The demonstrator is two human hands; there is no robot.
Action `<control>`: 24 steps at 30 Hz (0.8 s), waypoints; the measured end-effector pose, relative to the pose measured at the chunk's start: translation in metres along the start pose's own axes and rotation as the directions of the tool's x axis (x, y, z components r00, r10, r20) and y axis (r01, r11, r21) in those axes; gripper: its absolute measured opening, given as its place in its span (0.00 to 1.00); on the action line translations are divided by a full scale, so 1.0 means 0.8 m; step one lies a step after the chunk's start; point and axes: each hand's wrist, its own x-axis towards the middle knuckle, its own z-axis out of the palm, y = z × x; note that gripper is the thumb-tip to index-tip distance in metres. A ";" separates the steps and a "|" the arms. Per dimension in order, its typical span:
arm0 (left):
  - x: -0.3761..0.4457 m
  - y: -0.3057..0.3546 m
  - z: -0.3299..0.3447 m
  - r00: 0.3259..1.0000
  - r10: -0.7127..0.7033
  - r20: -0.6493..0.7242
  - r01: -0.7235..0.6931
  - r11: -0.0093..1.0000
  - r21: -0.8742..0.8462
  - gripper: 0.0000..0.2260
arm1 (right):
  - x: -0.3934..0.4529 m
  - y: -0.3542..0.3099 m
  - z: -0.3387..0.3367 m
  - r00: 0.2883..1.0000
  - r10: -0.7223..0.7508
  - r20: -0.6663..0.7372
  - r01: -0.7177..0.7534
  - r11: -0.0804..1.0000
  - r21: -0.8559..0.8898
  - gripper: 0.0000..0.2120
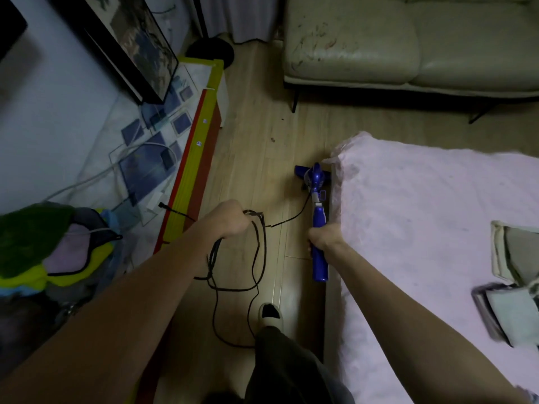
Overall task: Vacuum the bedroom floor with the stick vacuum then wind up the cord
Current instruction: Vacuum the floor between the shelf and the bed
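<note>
A blue stick vacuum (316,196) stands on the wooden floor (256,132) right beside the bed's pink cover (423,228), its head at the bed's corner. My right hand (325,239) grips the blue handle. My left hand (230,221) holds a bunch of loops of the black cord (256,258). The loops hang down and trail over the floor near my foot. One strand of cord runs from my left hand across to the vacuum body.
A low cabinet with a yellow and red edge (189,182) lines the left side, with a framed picture (137,45) leaning on it. A pale sofa (408,45) stands ahead. Clothes (49,246) are piled at the left. My shoe (271,314) is on the floor.
</note>
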 end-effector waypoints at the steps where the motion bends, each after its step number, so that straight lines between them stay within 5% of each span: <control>1: 0.000 0.001 0.001 1.000 0.001 0.005 -0.001 1.000 0.006 0.14 | -0.004 0.001 0.002 1.000 0.000 0.004 0.000 1.000 0.014 0.19; 17: -0.006 -0.038 -0.007 0.999 -0.038 -0.032 0.037 0.998 -0.050 0.11 | 0.050 -0.012 0.012 0.998 0.070 -0.001 -0.069 0.988 0.141 0.17; 24: -0.042 -0.097 -0.006 0.989 -0.126 -0.081 0.114 0.984 -0.133 0.12 | 0.006 -0.046 0.087 0.996 0.028 0.088 -0.048 0.971 0.234 0.19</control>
